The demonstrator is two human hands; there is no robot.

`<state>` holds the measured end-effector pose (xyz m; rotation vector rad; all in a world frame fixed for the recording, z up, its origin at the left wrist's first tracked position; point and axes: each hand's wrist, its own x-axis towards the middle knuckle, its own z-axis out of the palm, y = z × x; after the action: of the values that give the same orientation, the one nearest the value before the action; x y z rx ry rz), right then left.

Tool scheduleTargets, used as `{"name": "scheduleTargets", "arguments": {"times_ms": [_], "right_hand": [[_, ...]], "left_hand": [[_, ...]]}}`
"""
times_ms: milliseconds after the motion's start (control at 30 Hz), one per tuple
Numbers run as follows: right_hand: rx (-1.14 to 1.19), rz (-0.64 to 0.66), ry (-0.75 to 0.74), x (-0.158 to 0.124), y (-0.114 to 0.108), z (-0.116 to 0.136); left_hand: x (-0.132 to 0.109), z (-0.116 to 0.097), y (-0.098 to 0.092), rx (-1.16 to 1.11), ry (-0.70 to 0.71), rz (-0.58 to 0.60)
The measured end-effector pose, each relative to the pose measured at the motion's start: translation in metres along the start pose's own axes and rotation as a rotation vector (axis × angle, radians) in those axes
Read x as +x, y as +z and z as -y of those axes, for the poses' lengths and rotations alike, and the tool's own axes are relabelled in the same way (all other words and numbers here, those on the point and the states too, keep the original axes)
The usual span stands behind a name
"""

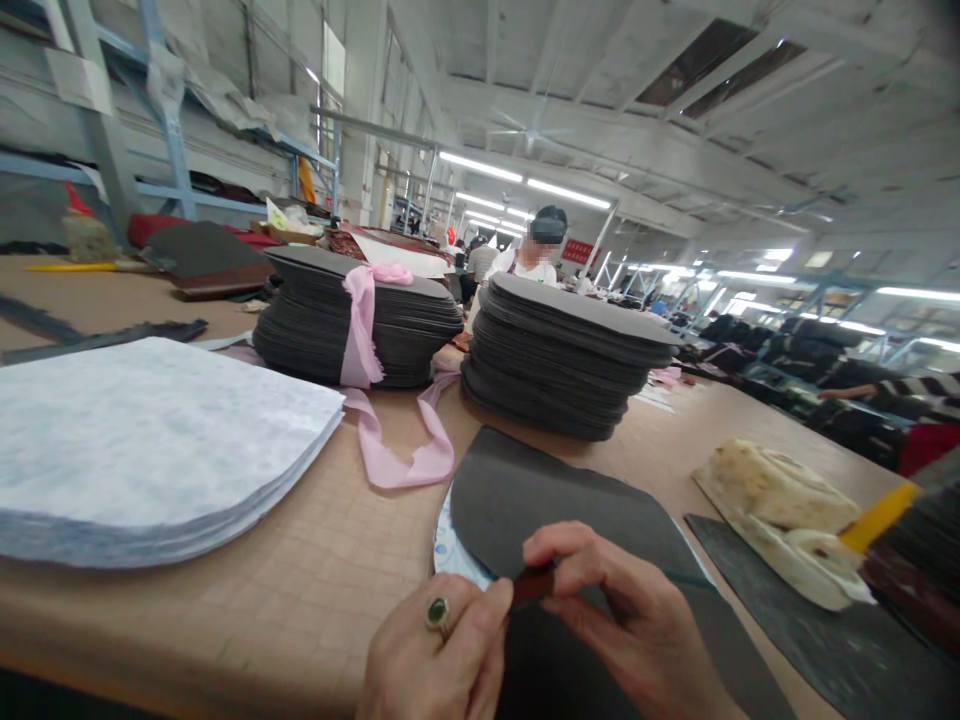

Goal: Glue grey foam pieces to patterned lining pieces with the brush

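Between my two hands is a small dark reddish-brown strip (pixel 534 586), pinched from both ends. My left hand (pixel 442 645), with a green-stoned ring on one finger, is closed on its left end. My right hand (pixel 626 605) grips the right end between thumb and fingers. Under both hands lies a dark grey cut sheet (pixel 555 485) with a rounded corner. A blue-and-white patterned sheet (pixel 448 540) shows past its left edge. The lower part of the grey sheet is partly hidden by my hands.
Mottled white sheets (pixel 150 430) are piled at left. Behind stand a dark grey stack (pixel 315 330) tied with pink cloth (pixel 362 330) and another dark stack (pixel 555 360). At right, a crusted container (pixel 780 510) holds a yellow-handled tool (pixel 877 518). A person (pixel 525 262) is beyond the stacks.
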<state>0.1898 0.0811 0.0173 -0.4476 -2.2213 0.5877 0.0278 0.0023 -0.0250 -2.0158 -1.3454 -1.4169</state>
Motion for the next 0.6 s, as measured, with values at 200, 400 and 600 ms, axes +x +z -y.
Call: {"name": "scheduleTargets", "arguments": {"times_ms": [200,400,600], "right_hand": [[-0.226,-0.020,-0.277,-0.004,-0.008,0.012],[-0.319,-0.035,-0.351,-0.011,-0.012,0.021],[-0.298,-0.056,-0.340,-0.015,-0.011,0.021]], "left_hand": [[-0.001,-0.005,-0.005,-0.022,0.008,0.018],[0.000,-0.009,-0.010,-0.021,0.058,0.031],[0.002,-0.013,-0.013,-0.017,0.079,0.027]]}}
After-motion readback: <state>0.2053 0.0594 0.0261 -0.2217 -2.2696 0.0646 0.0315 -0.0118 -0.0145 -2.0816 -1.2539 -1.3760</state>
